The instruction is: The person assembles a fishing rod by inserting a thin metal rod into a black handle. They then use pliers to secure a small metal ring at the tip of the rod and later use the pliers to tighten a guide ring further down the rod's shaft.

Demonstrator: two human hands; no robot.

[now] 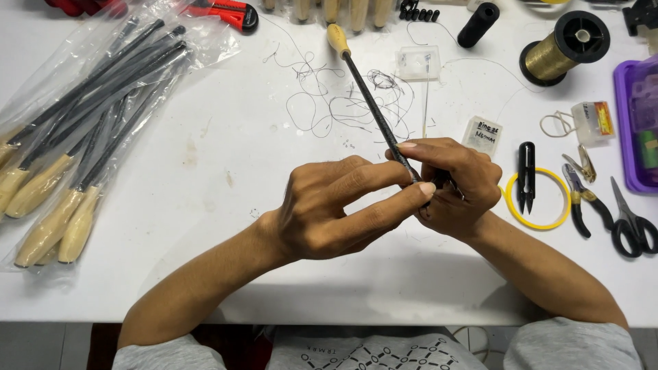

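The left hand (322, 212) and right hand (456, 185) meet above the white surface (226, 157), each with its grip closed on a thin black rod (373, 103). The rod slants away to a wooden handle (337, 39); its near end is hidden inside the fingers. Loose black thread (322, 109) lies behind.

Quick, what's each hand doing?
Left hand: fingers pinching the black rod.
Right hand: closed around the same rod.
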